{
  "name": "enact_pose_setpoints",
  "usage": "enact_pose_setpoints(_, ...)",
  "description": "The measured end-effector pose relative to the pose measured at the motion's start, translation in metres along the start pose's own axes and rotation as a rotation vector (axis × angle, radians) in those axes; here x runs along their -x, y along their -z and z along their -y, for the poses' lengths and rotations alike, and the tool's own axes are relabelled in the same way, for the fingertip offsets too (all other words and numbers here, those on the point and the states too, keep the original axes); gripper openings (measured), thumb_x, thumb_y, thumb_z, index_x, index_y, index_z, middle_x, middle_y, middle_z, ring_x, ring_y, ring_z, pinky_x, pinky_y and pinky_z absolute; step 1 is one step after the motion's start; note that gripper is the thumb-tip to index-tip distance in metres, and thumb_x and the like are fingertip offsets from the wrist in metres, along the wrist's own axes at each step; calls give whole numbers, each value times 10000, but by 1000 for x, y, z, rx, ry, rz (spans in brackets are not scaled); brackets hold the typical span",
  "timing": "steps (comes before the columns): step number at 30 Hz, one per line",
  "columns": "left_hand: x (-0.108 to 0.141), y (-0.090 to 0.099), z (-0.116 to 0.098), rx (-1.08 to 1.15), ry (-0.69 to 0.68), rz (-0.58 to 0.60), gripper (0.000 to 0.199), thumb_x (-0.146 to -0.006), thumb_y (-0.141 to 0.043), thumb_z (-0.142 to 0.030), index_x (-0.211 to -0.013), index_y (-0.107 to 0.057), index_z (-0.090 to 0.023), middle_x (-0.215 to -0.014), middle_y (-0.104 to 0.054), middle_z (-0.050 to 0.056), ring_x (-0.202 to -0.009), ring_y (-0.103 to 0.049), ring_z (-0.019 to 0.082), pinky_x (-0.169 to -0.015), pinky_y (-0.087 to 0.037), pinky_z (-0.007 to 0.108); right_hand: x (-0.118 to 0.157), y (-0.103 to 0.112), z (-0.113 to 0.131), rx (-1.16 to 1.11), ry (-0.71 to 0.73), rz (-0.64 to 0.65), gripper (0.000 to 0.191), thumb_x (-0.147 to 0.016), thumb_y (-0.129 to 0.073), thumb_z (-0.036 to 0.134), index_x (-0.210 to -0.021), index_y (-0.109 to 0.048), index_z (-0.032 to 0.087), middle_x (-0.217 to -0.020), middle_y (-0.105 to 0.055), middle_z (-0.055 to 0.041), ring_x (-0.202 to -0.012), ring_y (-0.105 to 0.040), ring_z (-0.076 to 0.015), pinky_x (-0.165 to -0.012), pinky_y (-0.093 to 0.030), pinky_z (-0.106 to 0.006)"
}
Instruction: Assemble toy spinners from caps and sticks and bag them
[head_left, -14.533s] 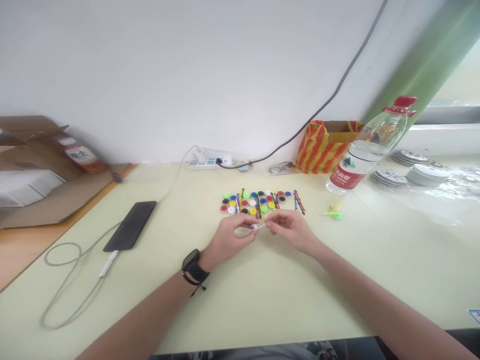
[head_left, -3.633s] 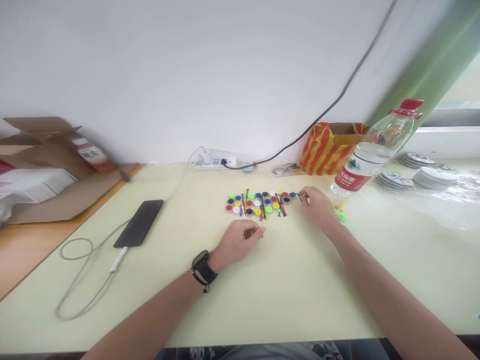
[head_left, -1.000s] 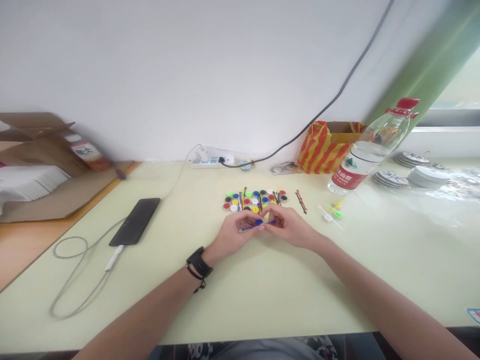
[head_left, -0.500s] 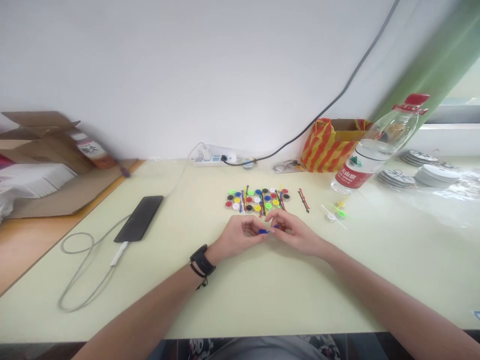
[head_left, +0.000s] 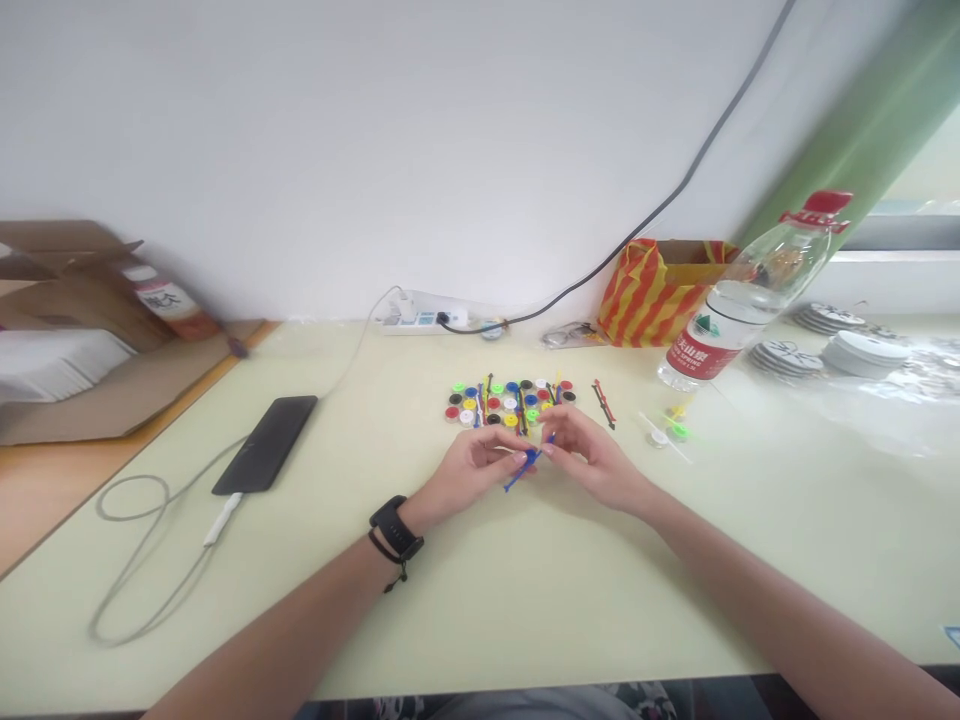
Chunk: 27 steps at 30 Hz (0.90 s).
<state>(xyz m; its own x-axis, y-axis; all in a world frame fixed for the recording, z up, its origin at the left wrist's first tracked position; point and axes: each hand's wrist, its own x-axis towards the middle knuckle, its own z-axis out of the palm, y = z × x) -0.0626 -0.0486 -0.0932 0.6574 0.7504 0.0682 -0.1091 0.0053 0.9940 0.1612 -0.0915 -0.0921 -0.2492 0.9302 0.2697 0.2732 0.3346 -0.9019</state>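
Note:
My left hand (head_left: pixel 472 472), with a black watch on its wrist, pinches a small blue disc (head_left: pixel 532 456) between thumb and fingers. A slim blue plastic arrow (head_left: pixel 514 480) lies slantwise across the disc, one end sticking out toward me. At the arrow's other end, the thumb and fingers of my right hand (head_left: pixel 589 462) close on it. Just beyond my fingertips sit rows of small round pieces (head_left: pixel 510 420) in several colours, with thin coloured arrows laid among them. To their right are a red and a black arrow (head_left: pixel 604 404).
A phone (head_left: pixel 265 445) with a looped charging cable lies left. At right are loose green, white and yellow pieces (head_left: pixel 678 432), a tilted-looking water bottle (head_left: pixel 705 345), a striped bag (head_left: pixel 645 295) and stacks of discs (head_left: pixel 862 352). A power strip (head_left: pixel 420 318) lies by the wall.
The blue arrow now shows slanting across the blue disc between my hands; before, it was mostly hidden by my fingers. My hands stay close together. The view has shifted slightly.

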Motion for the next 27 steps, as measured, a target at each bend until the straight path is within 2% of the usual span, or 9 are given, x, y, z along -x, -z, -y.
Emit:
enact_pose_setpoints(4, -3, 4, 4, 39, 22, -63, 363, -810, -835, -315, -1117, -699, -178, -1045, -731, 68, -887, -744, 193, -873, -595, 355, 0, 2, 0, 176, 94, -170, 277, -971, -576, 365, -1223, -596, 251, -972, -600, -62, -772, -568, -183, -706, -510, -339)
enact_pose_setpoints(7, -5, 5, 6, 40, 42, -102, 342, -798, -843, -324, -1071, -722, -156, -989, -752, 69, -897, -736, 192, -906, -585, 364, 1, 2, 3, 199, 109, -123, 238, -993, -536, 352, -1175, -648, 247, -820, -578, -32, -731, -551, -180, -665, -486, -323)
enact_pose_setpoints(10, -6, 5, 5, 48, 39, -154, 351, -763, -869, -326, -1035, -740, -145, -1001, -764, 79, -938, -726, 203, -922, -579, 370, 3, -2, 3, 97, 87, -87, 472, -993, -536, 358, -1451, -450, 279, -888, -565, -20, -698, -539, -156, -638, -482, -302)
enact_pose_setpoints(12, -6, 4, 4, 58, 33, -179, 354, -750, -878, -325, -1023, -746, -143, -998, -767, 78, -935, -724, 201, -917, -581, 364, 3, -5, 2, 39, 69, -102, 530, -987, -547, 382, -1482, -382, 288, -969, -560, -23, -680, -529, -139, -633, -477, -295)
enact_pose_setpoints(15, -6, 5, 3, 56, 41, -194, 349, -750, -880, -324, -1015, -750, -138, -972, -768, 75, -894, -723, 186, -896, -583, 344, 3, -5, 1, 13, 23, -45, 270, -1013, -488, 442, -1013, -628, 210, -858, -543, -20, -648, -490, -135, -618, -437, -295)
enact_pose_setpoints(18, -6, 4, 2, 55, 46, -206, 340, -753, -878, -329, -1001, -750, -135, -961, -769, 74, -869, -722, 179, -882, -584, 334, 2, -2, 3, -24, -30, 56, 537, -1043, -409, 469, -578, -402, 201, -614, -395, 14, -571, -380, -125, -570, -350, -297)
enact_pose_setpoints(21, -6, 4, 2, 67, 43, -196, 337, -756, -876, -325, -1006, -750, -137, -975, -771, 77, -885, -722, 183, -877, -580, 326, 1, -1, 5, -30, -35, 10, 450, -997, -547, 444, -635, -435, 200, -621, -402, 31, -581, -371, -120, -562, -325, -285)
enact_pose_setpoints(24, -6, 3, 2, 63, 42, -168, 328, -760, -873, -313, -1010, -751, -140, -971, -770, 76, -879, -720, 180, -865, -575, 315, 1, -4, 5, -72, -24, -33, 232, -946, -647, 398, -849, -565, 205, -787, -571, -2, -670, -503, -136, -624, -422, -284)
enact_pose_setpoints(27, -6, 3, 3, 51, 43, -148, 320, -770, -867, -304, -1016, -747, -139, -982, -770, 82, -900, -720, 186, -862, -567, 309, 1, -8, 5, -120, -13, -25, 208, -913, -696, 376, -1003, -591, 221, -959, -644, -40, -731, -580, -148, -677, -492, -302)
